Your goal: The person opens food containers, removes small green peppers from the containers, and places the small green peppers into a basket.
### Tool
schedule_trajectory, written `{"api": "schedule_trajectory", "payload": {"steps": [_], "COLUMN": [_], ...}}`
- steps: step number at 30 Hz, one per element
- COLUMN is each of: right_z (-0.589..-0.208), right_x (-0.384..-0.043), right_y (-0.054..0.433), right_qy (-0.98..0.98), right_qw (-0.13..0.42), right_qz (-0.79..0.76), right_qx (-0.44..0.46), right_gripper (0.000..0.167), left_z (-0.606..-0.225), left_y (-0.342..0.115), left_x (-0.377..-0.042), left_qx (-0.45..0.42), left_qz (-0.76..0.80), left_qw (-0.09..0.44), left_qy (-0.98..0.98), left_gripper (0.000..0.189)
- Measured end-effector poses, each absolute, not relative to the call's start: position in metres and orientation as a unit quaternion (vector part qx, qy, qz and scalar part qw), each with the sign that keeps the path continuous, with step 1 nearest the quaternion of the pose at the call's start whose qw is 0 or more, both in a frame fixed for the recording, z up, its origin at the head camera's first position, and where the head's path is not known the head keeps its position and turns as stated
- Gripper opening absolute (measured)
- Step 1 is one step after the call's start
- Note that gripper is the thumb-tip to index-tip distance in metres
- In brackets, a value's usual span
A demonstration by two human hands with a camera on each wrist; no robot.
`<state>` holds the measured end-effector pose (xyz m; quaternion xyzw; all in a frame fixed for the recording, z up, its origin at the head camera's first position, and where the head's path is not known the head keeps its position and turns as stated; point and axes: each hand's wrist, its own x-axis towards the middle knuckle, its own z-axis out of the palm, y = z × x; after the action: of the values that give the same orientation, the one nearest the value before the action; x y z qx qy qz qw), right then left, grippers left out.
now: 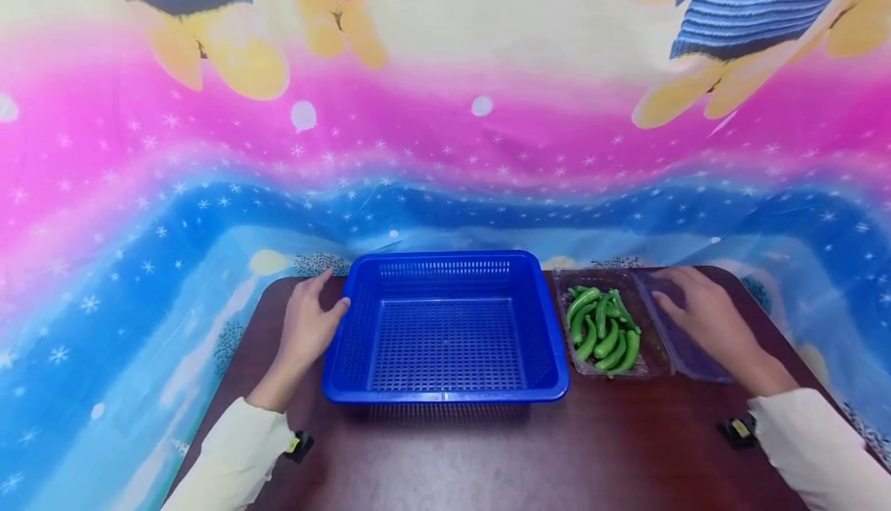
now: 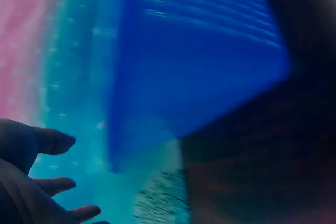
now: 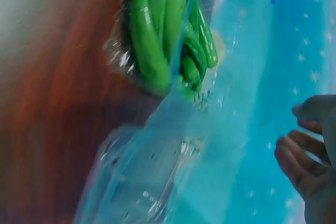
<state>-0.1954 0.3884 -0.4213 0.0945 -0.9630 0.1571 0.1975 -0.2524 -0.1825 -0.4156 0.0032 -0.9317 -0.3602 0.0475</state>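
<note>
A blue plastic basket (image 1: 445, 396) with slotted walls stands on the table, nothing in it. My left hand (image 1: 309, 325) is at its left side, fingers loosely spread; in the left wrist view a gap shows between that hand (image 2: 26, 177) and the basket (image 2: 199, 66). To the right of the basket, several green peppers (image 1: 604, 333) lie in a clear plastic box (image 1: 657, 349). The box's lid (image 1: 703, 360) is folded out to the right. Over this lid hovers my right hand (image 1: 710, 321), fingers slightly bent and holding nothing; the right wrist view shows the hand (image 3: 315, 166) apart from it.
Both things stand toward the back of the dark red-brown table (image 1: 487, 457). Behind the table hangs a patterned cloth (image 1: 445, 155) in pink, blue and cream. Small black devices with yellow labels sit at both wrists.
</note>
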Motion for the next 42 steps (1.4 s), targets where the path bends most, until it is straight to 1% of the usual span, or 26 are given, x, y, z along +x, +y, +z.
{"api": "schedule_trajectory", "payload": {"steps": [3, 6, 11, 16, 19, 23, 29, 37, 42], "right_z": [-0.424, -0.431, -0.444, -0.456, -0.464, -0.474, -0.485, -0.490, -0.492], "right_x": [-0.217, -0.237, -0.257, -0.262, -0.264, -0.266, -0.267, -0.270, -0.273], "right_y": [0.373, 0.361, 0.354, 0.350, 0.350, 0.353, 0.357, 0.355, 0.355], "right_qy": [-0.970, -0.973, -0.977, -0.983, -0.984, -0.981, -0.969, -0.964, -0.963], "right_qw": [0.144, 0.104, 0.072, 0.035, 0.020, 0.023, 0.041, 0.062, 0.077], "right_qz": [0.153, 0.144, 0.127, 0.116, 0.112, 0.117, 0.151, 0.145, 0.149], "right_qx": [0.120, 0.144, 0.156, 0.140, 0.139, 0.152, 0.190, 0.212, 0.209], "right_gripper": [0.037, 0.037, 0.037, 0.038, 0.040, 0.041, 0.035, 0.040, 0.032], "left_z": [-0.433, -0.447, -0.461, -0.466, -0.466, -0.464, -0.463, -0.465, -0.465], "left_y": [-0.190, -0.193, -0.185, -0.176, -0.175, -0.177, -0.180, -0.179, -0.177], "left_x": [-0.250, -0.248, -0.245, -0.243, -0.241, -0.240, -0.239, -0.240, -0.240], "left_qx": [-0.005, -0.019, -0.073, -0.124, -0.131, -0.129, -0.126, -0.112, -0.104], "left_qz": [-0.367, -0.400, -0.428, -0.402, -0.388, -0.370, -0.358, -0.365, -0.380], "left_qw": [0.008, -0.010, 0.018, 0.049, 0.057, 0.054, 0.045, 0.056, 0.051], "left_qy": [-0.930, -0.916, -0.901, -0.906, -0.911, -0.918, -0.924, -0.923, -0.918], "left_gripper": [0.074, 0.076, 0.068, 0.058, 0.054, 0.054, 0.056, 0.054, 0.053]}}
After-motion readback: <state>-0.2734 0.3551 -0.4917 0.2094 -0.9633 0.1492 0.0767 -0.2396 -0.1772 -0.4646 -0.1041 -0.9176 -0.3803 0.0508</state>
